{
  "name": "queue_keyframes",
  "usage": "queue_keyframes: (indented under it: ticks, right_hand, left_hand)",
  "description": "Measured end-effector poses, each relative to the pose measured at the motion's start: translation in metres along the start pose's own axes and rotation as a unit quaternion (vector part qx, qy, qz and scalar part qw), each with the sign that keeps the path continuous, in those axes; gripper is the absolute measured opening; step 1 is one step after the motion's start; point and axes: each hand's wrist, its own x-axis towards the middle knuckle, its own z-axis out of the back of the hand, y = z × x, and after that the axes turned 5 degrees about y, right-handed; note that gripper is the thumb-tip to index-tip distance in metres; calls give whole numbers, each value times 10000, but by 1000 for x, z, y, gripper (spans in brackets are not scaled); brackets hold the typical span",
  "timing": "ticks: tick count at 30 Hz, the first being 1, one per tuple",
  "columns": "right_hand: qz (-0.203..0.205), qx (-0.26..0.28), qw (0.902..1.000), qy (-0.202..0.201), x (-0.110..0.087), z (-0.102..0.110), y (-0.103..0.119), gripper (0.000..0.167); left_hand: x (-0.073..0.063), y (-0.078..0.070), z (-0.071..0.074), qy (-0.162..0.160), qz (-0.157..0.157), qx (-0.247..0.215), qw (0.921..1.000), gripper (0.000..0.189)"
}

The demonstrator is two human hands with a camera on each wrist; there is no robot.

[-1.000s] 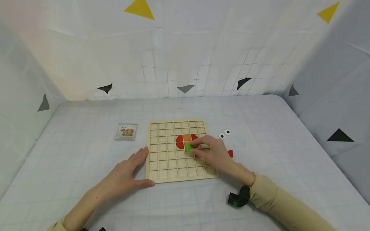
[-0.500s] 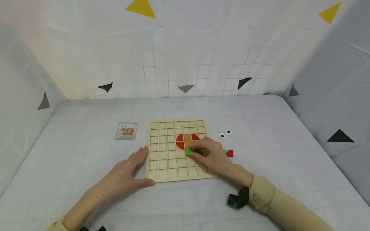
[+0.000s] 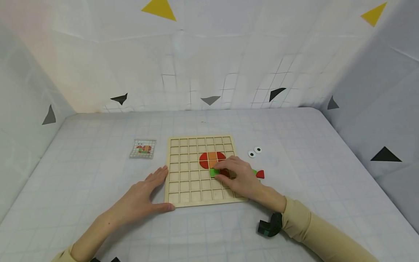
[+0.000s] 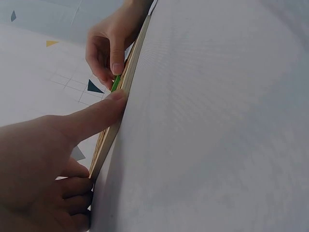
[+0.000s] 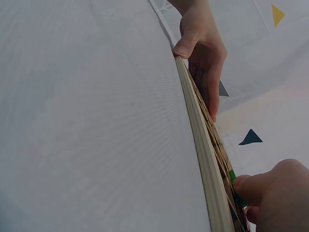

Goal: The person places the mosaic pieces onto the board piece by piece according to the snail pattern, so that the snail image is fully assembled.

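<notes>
A wooden grid board (image 3: pixel 190 186) lies flat on the table. My right hand (image 3: pixel 240 175) pinches a green square tile (image 3: pixel 213 173) between thumb and fingers at a grid cell below the orange tiles (image 3: pixel 212 156). In the left wrist view the green tile (image 4: pixel 116 83) stands slightly tilted above the board's surface. Red rounded tiles (image 3: pixel 203 164) sit on both sides of the orange ones; the right hand partly hides more red tiles. My left hand (image 3: pixel 140 198), fingers spread, touches the board's left edge, its thumb at the near left corner.
Two white eye discs (image 3: pixel 254 151) lie right of the board. A red quarter-round tile (image 3: pixel 260 174) and a partly hidden green piece (image 3: pixel 254 171) lie beside the right hand. A small picture card (image 3: pixel 143 149) lies left of the board. White cloth walls (image 3: pixel 209 58) surround the table.
The right hand has moved slightly down and right with the green tile, which has gone lower, from over the orange tiles into the cell below them. The left hand has stayed put.
</notes>
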Motion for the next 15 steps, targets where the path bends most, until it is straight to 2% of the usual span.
queue_keyframes:
  ticks: [15]
  right_hand:
    - [93,-309,9995,-20,-1,0,0,25]
  left_hand:
    - [0,-1,1,66,70,-14,10000,113]
